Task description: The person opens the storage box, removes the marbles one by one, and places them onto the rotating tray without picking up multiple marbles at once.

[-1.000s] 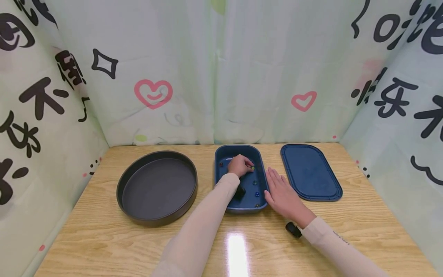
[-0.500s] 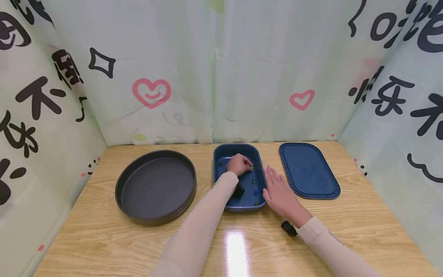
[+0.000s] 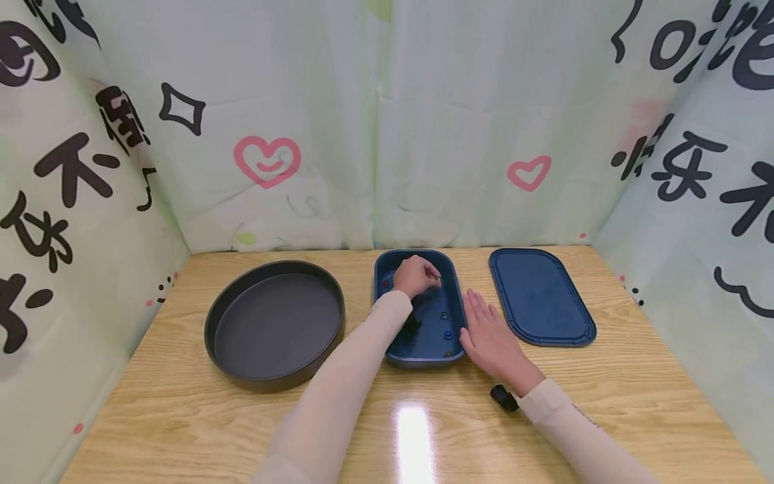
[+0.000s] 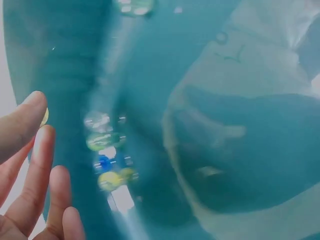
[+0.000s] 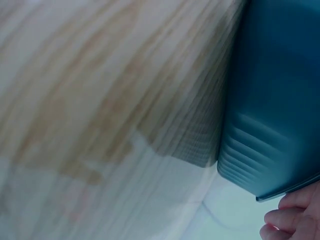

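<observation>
My left hand point(image 3: 414, 277) reaches into a blue rectangular box point(image 3: 428, 336). Between its thumb and forefinger it pinches a small yellow marble point(image 4: 45, 117), mostly covered by the fingertips. Along the right of the box floor lie a green marble point(image 3: 444, 315), a blue marble point(image 3: 448, 335) and a yellowish marble point(image 3: 448, 353). A reddish marble point(image 3: 385, 284) sits near the left wall. My right hand point(image 3: 492, 339) rests its straight fingers along the outside of the box's right wall. In the right wrist view only part of that hand shows, by the box rim.
A round dark grey pan point(image 3: 275, 323) stands on the wooden table point(image 3: 199, 430) left of the box. Right of the box lies a flat blue lid point(image 3: 542, 299). A printed curtain point(image 3: 338, 134) hangs behind the table and along both sides.
My left hand has lifted slightly and shifted toward the box's far end, taking the pinched marble off its place at the right side. The right hand stays against the box.
</observation>
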A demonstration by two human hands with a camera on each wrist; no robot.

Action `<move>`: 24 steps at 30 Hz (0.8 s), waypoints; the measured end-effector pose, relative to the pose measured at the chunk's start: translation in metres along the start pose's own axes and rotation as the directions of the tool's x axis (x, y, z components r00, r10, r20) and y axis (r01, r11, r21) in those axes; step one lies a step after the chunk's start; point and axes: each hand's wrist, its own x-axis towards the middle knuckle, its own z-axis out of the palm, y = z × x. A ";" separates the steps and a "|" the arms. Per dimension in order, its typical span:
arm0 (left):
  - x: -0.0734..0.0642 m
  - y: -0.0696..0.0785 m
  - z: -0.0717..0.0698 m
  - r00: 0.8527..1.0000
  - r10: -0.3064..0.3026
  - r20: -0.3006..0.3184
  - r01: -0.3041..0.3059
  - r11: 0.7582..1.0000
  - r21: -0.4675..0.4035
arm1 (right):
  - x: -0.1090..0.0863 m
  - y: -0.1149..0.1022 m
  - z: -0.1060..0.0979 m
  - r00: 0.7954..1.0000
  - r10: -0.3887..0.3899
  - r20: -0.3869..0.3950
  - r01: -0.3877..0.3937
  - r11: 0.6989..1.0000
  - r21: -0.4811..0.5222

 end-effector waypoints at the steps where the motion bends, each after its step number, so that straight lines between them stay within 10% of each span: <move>1: 0.000 0.002 -0.003 1.000 0.003 -0.006 -0.003 1.000 0.000 | 0.000 0.000 0.000 1.000 0.000 0.004 0.000 1.000 0.000; 24: -0.042 0.028 -0.088 0.984 0.178 0.006 -0.171 0.952 -0.255 | 0.001 -0.004 -0.003 0.999 0.018 0.036 -0.018 1.000 0.009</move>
